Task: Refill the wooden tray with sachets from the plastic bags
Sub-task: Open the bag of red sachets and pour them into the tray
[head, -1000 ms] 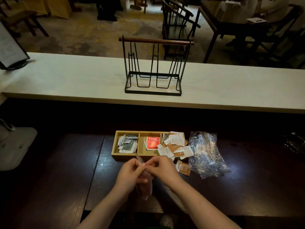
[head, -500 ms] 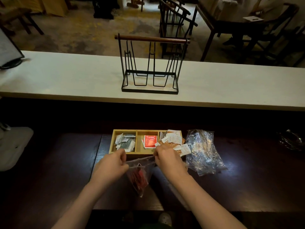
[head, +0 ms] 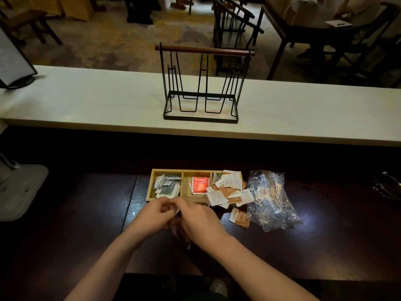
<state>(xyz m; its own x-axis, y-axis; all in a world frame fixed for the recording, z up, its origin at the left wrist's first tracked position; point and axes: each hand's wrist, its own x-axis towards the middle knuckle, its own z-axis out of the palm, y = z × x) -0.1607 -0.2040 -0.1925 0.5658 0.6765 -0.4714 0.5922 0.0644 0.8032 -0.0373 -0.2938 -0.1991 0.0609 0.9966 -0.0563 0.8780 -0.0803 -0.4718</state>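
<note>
Nearest: left hand (head: 152,216) and right hand (head: 196,218) brought together over the dark wooden bench (head: 86,224), fingertips meeting, both pinching the top of a small clear plastic bag (head: 180,234) with reddish contents; bag hanging below and between the hands, largely hidden by them. Whether the bag's mouth is open cannot be told.

Just beyond the hands: shallow light wooden tray with three compartments (head: 166,171), front edge partly covered by the fingers.
- Left compartment: grey-green and white sachets (head: 168,186), loosely heaped.
- Middle compartment: flat red sachets (head: 200,185), few, bare tray floor showing in front of them.
- Right compartment: brown-and-white sachets (head: 227,187), overfilled, spilling over the front and right rim onto the bench.

Right of the hands: single brown-and-white sachet (head: 239,217), flat on the bench, apart from the tray.

Right of the tray: crumpled clear plastic bag (head: 270,198), lying flat on the bench, near the spilled sachets; contents cannot be told.

Far right of bench: dark shiny object, too dim to identify.

Far left: pale grey flat-based stand (head: 19,190), partly out of frame.

Beyond the bench: long pale raised counter ledge (head: 86,101). On it, centre: black wire rack with brown wooden top bar (head: 204,51), upright.

Farthest: dark wooden chairs (head: 232,25) and tables on a worn floor.
</note>
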